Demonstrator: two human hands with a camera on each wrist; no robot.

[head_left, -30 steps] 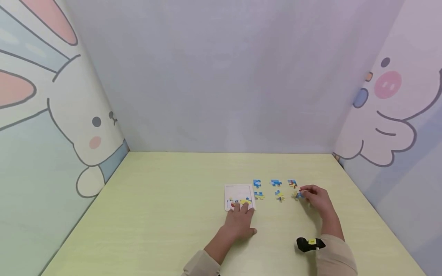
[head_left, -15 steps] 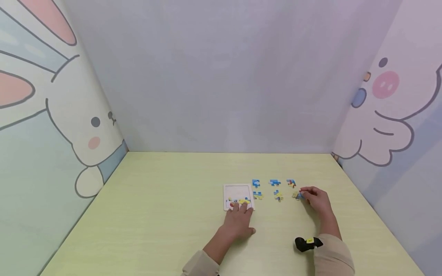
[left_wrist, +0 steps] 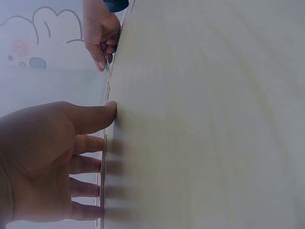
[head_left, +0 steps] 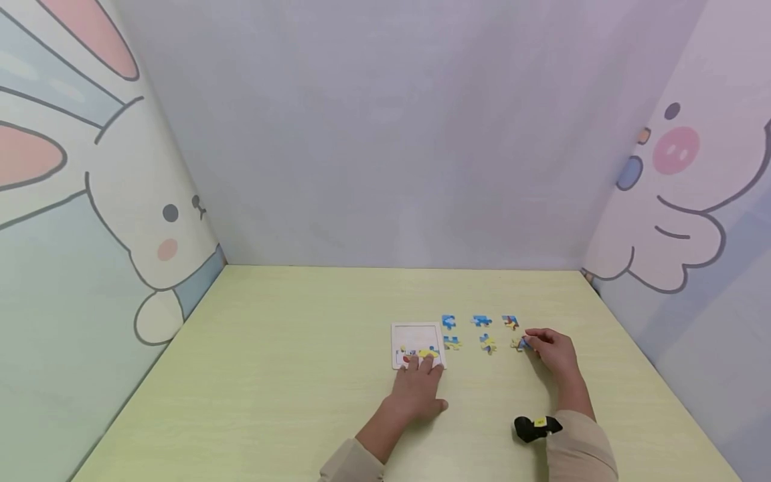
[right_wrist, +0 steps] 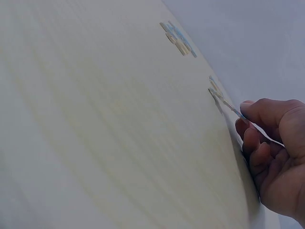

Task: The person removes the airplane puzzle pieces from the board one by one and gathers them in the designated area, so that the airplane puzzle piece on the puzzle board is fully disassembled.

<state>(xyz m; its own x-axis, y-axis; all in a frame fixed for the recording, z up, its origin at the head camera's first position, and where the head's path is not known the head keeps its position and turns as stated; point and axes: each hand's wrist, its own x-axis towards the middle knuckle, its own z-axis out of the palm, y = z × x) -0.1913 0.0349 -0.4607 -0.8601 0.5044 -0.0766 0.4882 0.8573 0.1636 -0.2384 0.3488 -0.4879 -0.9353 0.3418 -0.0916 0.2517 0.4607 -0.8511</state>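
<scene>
My left hand (head_left: 415, 391) rests its fairly straight fingertips on the lower edge of a small white-framed puzzle board (head_left: 417, 333). Colourful pieces fill the bottom part of the board, and the fingers partly cover them. With thumb and forefinger, my right hand (head_left: 555, 351) pinches a blue-and-yellow jigsaw piece (head_left: 519, 343) at the right end of the near row. The right wrist view shows that jigsaw piece (right_wrist: 226, 104) tilted, its gripped end raised off the table. In the left wrist view, the left hand (left_wrist: 57, 152) has its thumb spread from the other fingers.
Several loose jigsaw pieces lie in two rows right of the board, among them a blue piece (head_left: 481, 320), a red-and-blue piece (head_left: 510, 322) and a yellow-and-blue piece (head_left: 488, 343). A black wrist camera (head_left: 530, 429) sits at the right sleeve. Grey wall panels (head_left: 385, 134) enclose the table (head_left: 271, 368).
Hardly anything differs. The right hand stays at the same jigsaw piece with only a slight shift of the fingers, and the left hand keeps its place on the board.
</scene>
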